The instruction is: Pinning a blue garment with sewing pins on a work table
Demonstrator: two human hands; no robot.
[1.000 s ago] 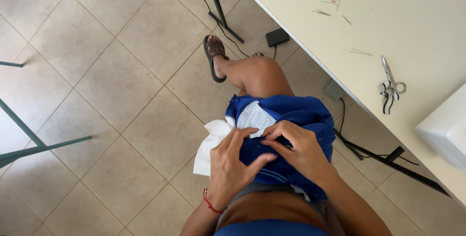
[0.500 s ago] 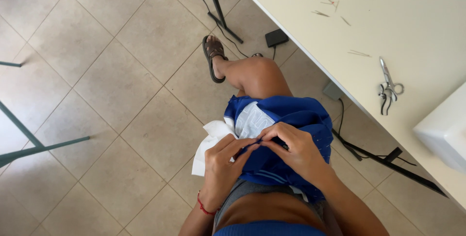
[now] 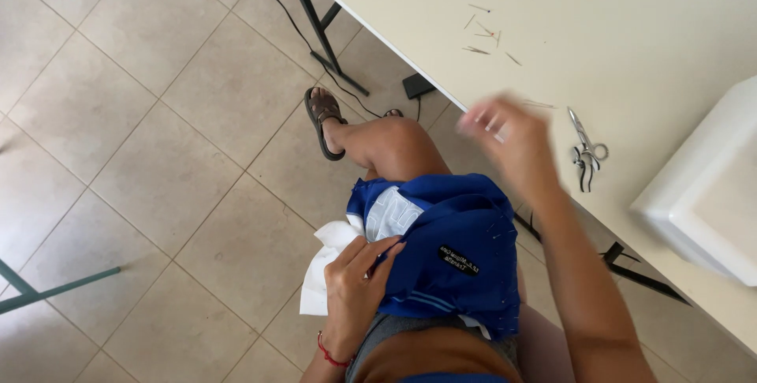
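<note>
The blue cloth (image 3: 453,249) lay bunched on the person's lap, over the right thigh, with a white panel (image 3: 390,213) showing at its upper left edge and a small dark label (image 3: 459,260) on its top face. A white sheet (image 3: 322,269) hung out from under the cloth on the left side. The left hand (image 3: 355,288) rested at the cloth's left edge, its fingers (image 3: 377,250) curled together and pinched on the blue fabric just below the white panel; a red band (image 3: 327,351) circled that wrist. The right hand (image 3: 509,140) was raised clear of the cloth, up at the table (image 3: 631,28) edge, well apart from the fabric and blurred; whether its fingers were together or apart could not be told, nor whether they held anything. Scissors (image 3: 587,154) lay on the table just to the right of that hand, not touching it. Several thin pins or thread scraps (image 3: 482,36) lay scattered further up the table. A white box (image 3: 702,202) stood at the table's right edge. On the tiled floor (image 3: 158,115), a sandalled foot (image 3: 323,119) rested near the table leg (image 3: 315,16), beside a black cable (image 3: 276,1).
</note>
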